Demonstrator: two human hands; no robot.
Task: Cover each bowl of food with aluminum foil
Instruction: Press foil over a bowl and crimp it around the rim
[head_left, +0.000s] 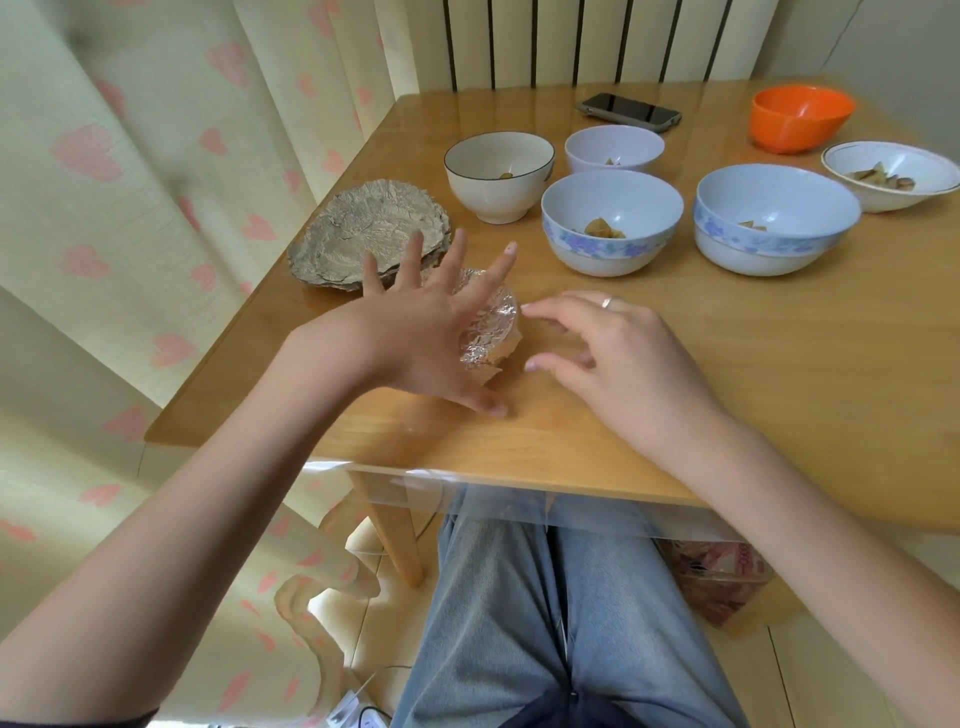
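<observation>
I see my left hand spread wide, fingers straight and fanned, held over a small foil-wrapped bowl on the wooden table; whether the palm touches the foil I cannot tell. The thumb tip lies close to the table surface at the near side of that bowl. My right hand hovers just right of the wrapped bowl, fingers loosely curled and holding nothing, with a ring on one finger.

Just beyond my left fingertips lies a stack of crumpled foil sheets near the table's left edge. Past the right hand stand the uncovered bowls: a white bowl with a dark rim, a blue-flowered bowl with a bit of food in it, a small pale bowl behind that, and a larger blue-flowered bowl farther right. At the far right sits a shallow white dish holding food pieces, and behind it an orange bowl. A phone lies at the table's far side.
</observation>
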